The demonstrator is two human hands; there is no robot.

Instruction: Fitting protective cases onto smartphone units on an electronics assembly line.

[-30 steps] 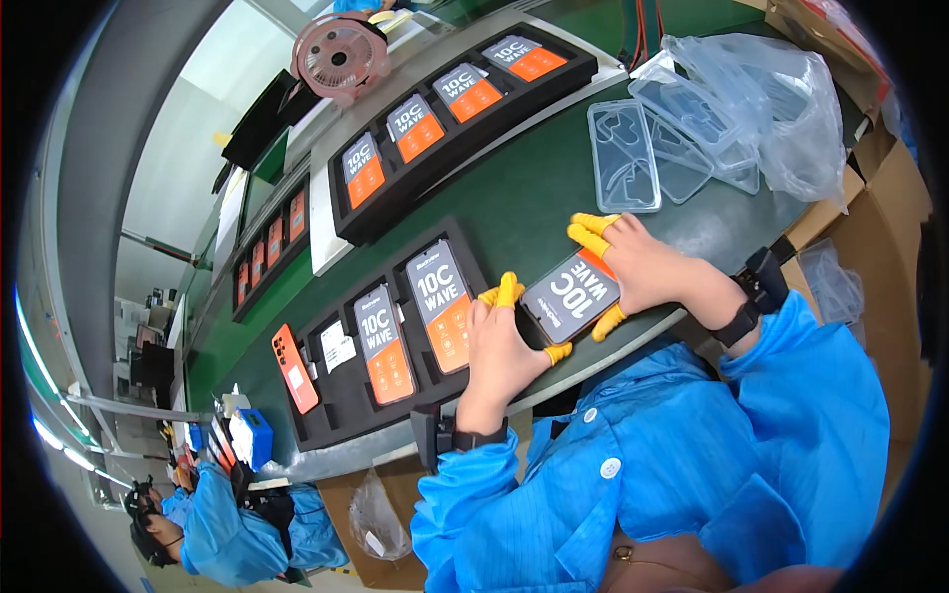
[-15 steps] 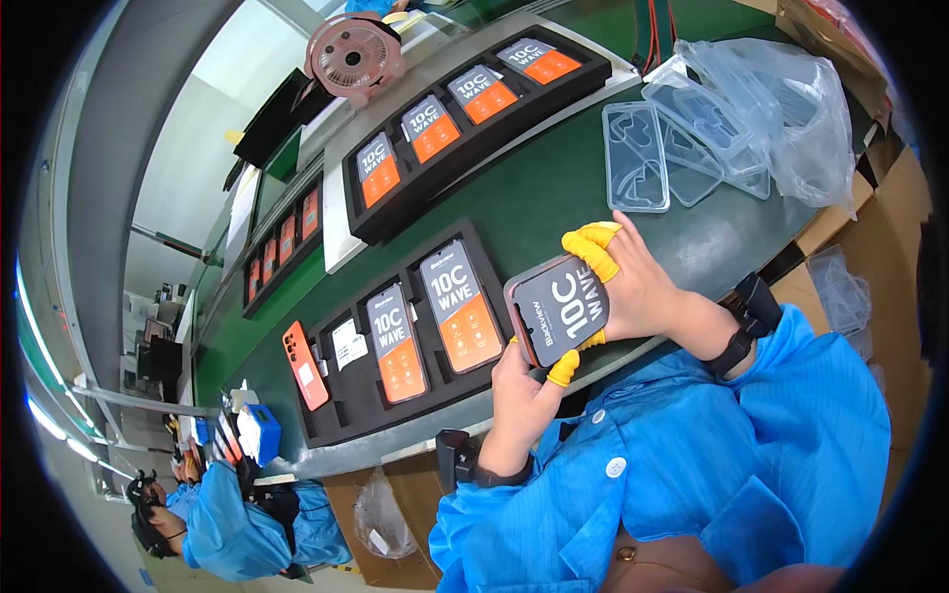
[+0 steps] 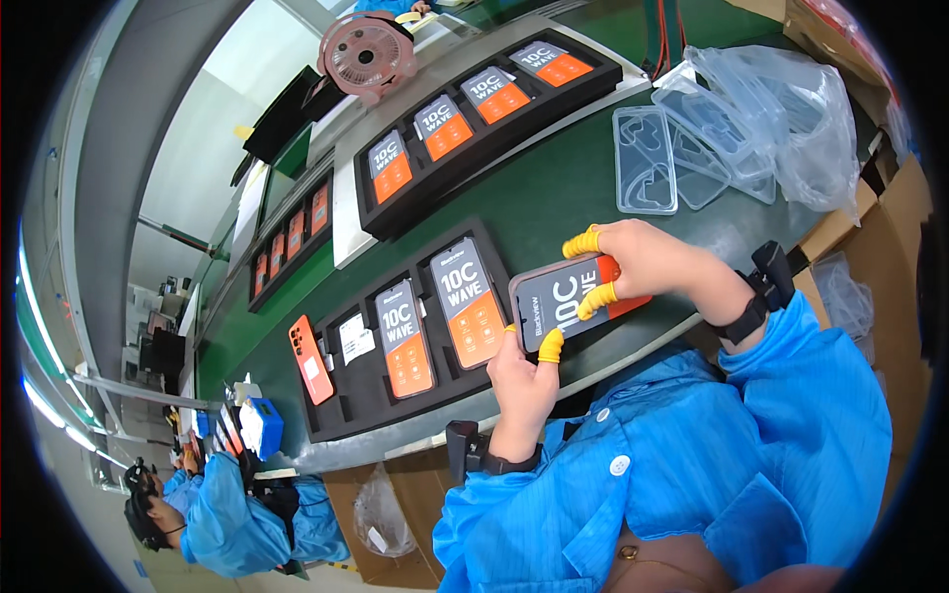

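A smartphone (image 3: 542,308) with a grey and orange printed face lies sideways between my hands. My left hand (image 3: 522,383) pinches its near left corner, with yellow finger cots on thumb and finger. My right hand (image 3: 647,259), also in yellow cots, holds the right part, one finger along the far edge and the thumb across the face. Left of the hands is a black foam tray (image 3: 358,397). In it stand two phones with the same face, a left one (image 3: 404,338) and a right one (image 3: 467,301). An orange phone (image 3: 312,361) lies back up at its left end.
Farther back sits a long black tray (image 3: 494,150) of several phones, with a smaller tray (image 3: 301,257) to its left. Clear plastic cases (image 3: 646,163) and a plastic bag (image 3: 820,148) lie right. A pink fan (image 3: 366,57) stands behind; another person (image 3: 222,524) sits lower left.
My right hand has shifted its grip toward the phone's right end, raising the wrist, with its thumb now on the face. More of the orange part shows. My left hand keeps the corner.
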